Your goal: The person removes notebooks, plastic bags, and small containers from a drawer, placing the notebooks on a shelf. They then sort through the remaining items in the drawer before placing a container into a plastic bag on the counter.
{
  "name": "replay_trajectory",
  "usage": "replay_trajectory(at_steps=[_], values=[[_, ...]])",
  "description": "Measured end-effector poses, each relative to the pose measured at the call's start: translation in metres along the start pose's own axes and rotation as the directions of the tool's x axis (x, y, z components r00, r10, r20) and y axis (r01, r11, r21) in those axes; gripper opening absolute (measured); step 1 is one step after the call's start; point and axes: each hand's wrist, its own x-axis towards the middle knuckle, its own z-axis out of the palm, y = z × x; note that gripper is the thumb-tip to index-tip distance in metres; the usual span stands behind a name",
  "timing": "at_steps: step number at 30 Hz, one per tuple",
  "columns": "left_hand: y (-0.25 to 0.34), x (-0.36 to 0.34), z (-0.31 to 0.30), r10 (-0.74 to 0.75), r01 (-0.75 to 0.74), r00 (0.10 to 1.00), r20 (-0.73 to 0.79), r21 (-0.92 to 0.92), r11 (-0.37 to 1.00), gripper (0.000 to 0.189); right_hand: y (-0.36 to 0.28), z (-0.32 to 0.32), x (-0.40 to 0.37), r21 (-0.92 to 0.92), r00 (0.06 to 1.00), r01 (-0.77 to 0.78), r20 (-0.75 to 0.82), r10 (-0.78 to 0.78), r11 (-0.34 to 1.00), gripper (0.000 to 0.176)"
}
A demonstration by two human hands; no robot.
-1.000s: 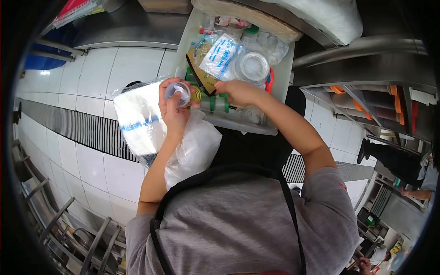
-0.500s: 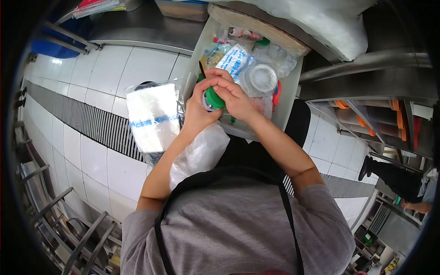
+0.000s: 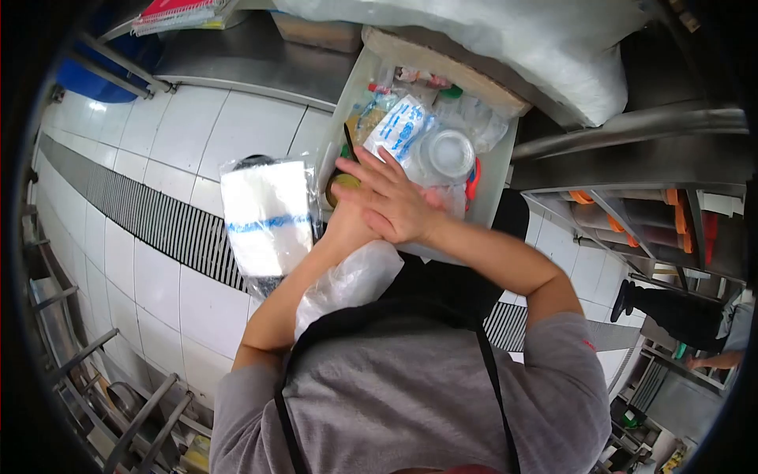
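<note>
My right hand (image 3: 395, 201) lies across my left hand, its fingers stretched out and spread toward the drawer. My left hand (image 3: 347, 227) is beneath it, most of its fingers hidden, so I cannot tell what it grips. Just beyond the left hand, a round yellowish object (image 3: 340, 186) shows at the near left of the pale plastic drawer (image 3: 496, 186). The green-lidded container is out of sight. Inside the drawer, close to my right fingertips, are a white packet with blue print (image 3: 401, 126) and a clear round container (image 3: 450, 152). Red-handled scissors (image 3: 474, 180) lie at the right.
A clear-wrapped white pack with a blue stripe (image 3: 268, 223) is left of the drawer. A crumpled clear plastic bag (image 3: 351, 284) rests by my left forearm. A large white bag (image 3: 553, 59) bulges above the drawer. Another person's dark-clothed leg (image 3: 671, 310) is at far right.
My right hand has come off the green lid and opened over my left hand. The green-lidded container has gone from view. Both hands are slightly lower in the picture.
</note>
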Motion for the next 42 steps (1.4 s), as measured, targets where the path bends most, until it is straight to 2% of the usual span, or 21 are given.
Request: replay_trajectory(at_steps=[2,4,5,8,9,10,11,12,14,16,17,19,21,23,26,28,30,35,37,40,42], values=[[0.015,0.005,-0.004,-0.063,0.064,0.998,-0.021,0.088,0.994,0.061,-0.002,0.028,0.0,0.068,0.977,-0.166,-0.121,0.173,0.984,0.049],[0.022,0.007,-0.005,-0.366,0.366,0.929,-0.05,-0.005,0.931,0.074,-0.002,0.056,0.004,0.627,0.643,-0.295,-0.428,0.635,0.721,0.043],[0.026,0.007,-0.009,-0.223,0.226,0.974,-0.05,0.074,0.971,0.083,-0.003,0.05,0.004,0.701,0.607,-0.389,-0.293,0.738,0.598,0.043],[0.026,0.012,-0.014,-0.286,0.28,0.955,-0.083,-0.078,0.957,0.09,-0.007,0.033,0.015,0.819,0.567,-0.29,-0.27,0.778,0.495,0.048],[0.03,0.018,-0.024,-0.516,0.527,0.85,0.107,-0.188,0.829,0.088,-0.015,0.02,0.011,0.511,0.742,-0.336,-0.374,0.557,0.791,0.051],[0.028,0.018,-0.029,-0.515,0.526,0.851,0.108,-0.191,0.829,0.088,-0.012,0.009,0.005,0.508,0.742,-0.339,-0.373,0.557,0.792,0.051],[0.025,0.018,-0.033,-0.35,0.378,0.925,0.147,-0.263,0.888,0.087,-0.005,-0.003,-0.001,0.211,0.957,-0.124,-0.234,0.173,0.969,0.049],[0.024,0.017,-0.033,-0.172,0.221,0.971,0.168,-0.34,0.914,0.085,0.003,-0.011,-0.003,-0.033,0.979,0.201,0.043,-0.199,0.979,0.047],[0.02,0.012,-0.019,-0.241,0.26,0.965,0.107,-0.232,0.937,0.083,0.008,-0.003,-0.005,0.013,0.982,0.185,0.032,-0.186,0.983,0.045],[0.016,0.01,-0.007,-0.344,0.345,0.938,-0.044,0.005,0.939,0.078,-0.004,0.017,0.003,0.451,0.895,-0.265,-0.213,0.391,0.852,0.047],[0.019,0.011,-0.01,-0.517,0.516,0.856,0.013,0.049,0.855,0.08,-0.01,0.024,0.008,0.453,0.897,-0.26,-0.213,0.387,0.853,0.047],[0.016,0.007,-0.008,-0.377,0.386,0.921,-0.093,0.102,0.917,0.083,-0.02,0.032,0.016,0.871,0.695,-0.202,-0.195,0.692,0.448,0.044],[0.017,0.007,-0.011,-0.217,0.246,0.96,-0.178,0.163,0.955,0.087,-0.024,0.015,0.017,0.744,0.785,-0.245,-0.224,0.577,0.622,0.046],[0.022,0.014,-0.021,-0.39,0.372,0.913,-0.124,-0.143,0.917,0.099,-0.023,-0.019,0.01,0.362,0.956,-0.202,-0.128,0.263,0.91,0.053],[0.019,0.012,-0.027,-0.359,0.377,0.926,0.114,-0.26,0.889,0.106,-0.004,-0.048,-0.005,0.369,0.942,-0.289,0.272,0.195,0.883,0.051],[0.026,0.013,-0.028,-0.403,0.434,0.9,0.169,-0.238,0.869,0.106,-0.009,-0.048,-0.008,0.403,0.918,-0.388,0.248,0.309,0.829,0.046],[0.023,0.011,-0.016,-0.397,0.396,0.91,0.124,0.034,0.918,0.106,-0.013,-0.043,-0.005,0.109,0.733,-0.669,0.259,0.629,0.735,0.045],[0.015,0.008,-0.016,-0.318,0.319,0.945,0.072,-0.012,0.948,0.107,-0.011,-0.046,0.001,0.132,0.783,-0.62,0.161,0.6,0.773,0.049],[0.014,0.006,-0.017,-0.238,0.238,0.971,0.009,-0.071,0.969,0.108,-0.003,-0.041,-0.003,0.274,0.953,-0.302,0.095,0.286,0.913,0.053],[0.016,0.009,-0.019,-0.284,0.291,0.954,0.091,-0.076,0.954,0.108,-0.012,-0.042,-0.001,0.104,0.783,-0.596,0.299,0.546,0.796,0.054],[0.019,0.011,-0.02,-0.46,0.453,0.866,0.195,0.082,0.888,0.11,-0.011,-0.033,-0.007,0.155,0.873,-0.484,0.156,0.462,0.861,0.051]])
